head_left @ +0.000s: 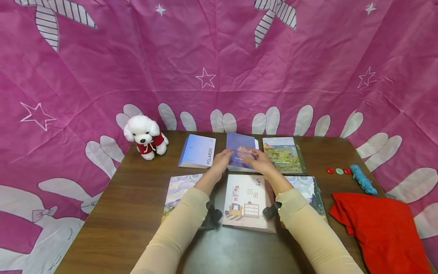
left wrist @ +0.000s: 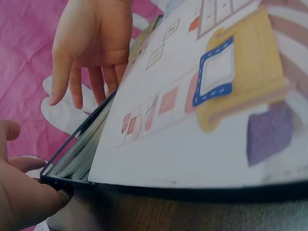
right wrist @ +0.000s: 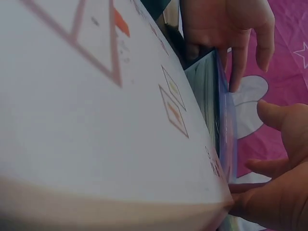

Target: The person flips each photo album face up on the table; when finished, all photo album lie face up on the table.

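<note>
A purple photo album (head_left: 241, 142) lies in the back row, with both hands at it. My left hand (head_left: 220, 164) is at its left edge, fingertips close to the cover. From the right, my right hand (head_left: 262, 163) reaches over the lower right part of the cover with thumb and fingers spread. In the right wrist view, the left hand's (right wrist: 228, 33) fingers point straight down beside the album's bluish cover edge (right wrist: 230, 139). The right hand (left wrist: 96, 38) shows loosely extended fingers in the left wrist view. Under the wrists lies a white album (head_left: 241, 194) with a drawn room.
Further albums flank these: a blue one (head_left: 198, 150), a landscape one (head_left: 282, 154) and two painted ones partly under the forearms. A white plush dog (head_left: 143, 135) sits back left. Buttons (head_left: 339, 171), blue yarn (head_left: 362, 179) and red cloth (head_left: 383, 228) lie right.
</note>
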Action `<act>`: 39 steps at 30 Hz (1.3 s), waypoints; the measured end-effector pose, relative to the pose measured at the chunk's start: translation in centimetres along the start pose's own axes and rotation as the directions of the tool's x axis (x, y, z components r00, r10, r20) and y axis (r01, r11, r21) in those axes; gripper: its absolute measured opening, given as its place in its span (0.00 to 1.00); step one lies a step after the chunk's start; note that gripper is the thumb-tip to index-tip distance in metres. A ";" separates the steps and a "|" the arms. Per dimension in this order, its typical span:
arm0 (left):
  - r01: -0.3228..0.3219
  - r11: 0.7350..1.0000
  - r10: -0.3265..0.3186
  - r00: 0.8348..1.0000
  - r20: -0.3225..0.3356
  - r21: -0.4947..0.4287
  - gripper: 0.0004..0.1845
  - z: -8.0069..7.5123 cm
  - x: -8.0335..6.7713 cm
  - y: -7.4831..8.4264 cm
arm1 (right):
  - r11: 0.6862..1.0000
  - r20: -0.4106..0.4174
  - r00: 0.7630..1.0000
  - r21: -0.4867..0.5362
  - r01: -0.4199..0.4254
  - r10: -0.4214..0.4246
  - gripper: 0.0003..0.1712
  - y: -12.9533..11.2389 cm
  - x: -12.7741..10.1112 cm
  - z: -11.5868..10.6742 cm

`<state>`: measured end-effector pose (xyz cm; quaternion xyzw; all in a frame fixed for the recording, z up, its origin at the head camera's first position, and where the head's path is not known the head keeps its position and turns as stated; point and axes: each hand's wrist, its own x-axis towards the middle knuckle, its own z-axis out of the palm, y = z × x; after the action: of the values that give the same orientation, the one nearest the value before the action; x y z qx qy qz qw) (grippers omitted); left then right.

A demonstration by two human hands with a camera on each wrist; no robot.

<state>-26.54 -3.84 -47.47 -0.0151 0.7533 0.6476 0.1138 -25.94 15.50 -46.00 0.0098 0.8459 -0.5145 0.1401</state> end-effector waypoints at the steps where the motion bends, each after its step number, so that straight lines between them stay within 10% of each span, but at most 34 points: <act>1: -0.001 1.000 0.001 1.000 0.003 0.006 0.32 0.1 0.0 -0.1 | 1.000 -0.001 1.000 0.003 0.001 -0.001 0.44 0.1 0.0 -0.1; 12: -0.059 0.985 0.077 0.991 -0.113 0.160 0.33 0.4 -0.2 -0.2 | 0.999 0.019 1.000 0.044 0.000 0.000 0.42 0.4 -0.7 -1.2; 19: -0.192 0.948 0.238 0.956 -0.169 0.253 0.31 1.1 -0.5 0.8 | 0.994 -0.084 0.996 0.101 0.043 -0.035 0.44 0.6 -1.6 -3.8; 29: -0.287 0.942 0.304 0.949 -0.079 0.175 0.26 4.7 -0.9 2.5 | 0.982 -0.311 0.946 0.130 0.140 -0.094 0.43 1.8 -3.9 -9.1; 39: -0.313 0.921 0.322 0.947 -0.001 0.233 0.26 10.0 -0.6 2.9 | 0.988 -0.403 0.915 0.140 0.059 0.003 0.43 4.8 -4.3 -12.0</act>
<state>-24.94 6.38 -45.87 0.1076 0.8176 0.5657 -0.0064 -23.71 28.74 -43.89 0.1136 0.8157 -0.5655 -0.0454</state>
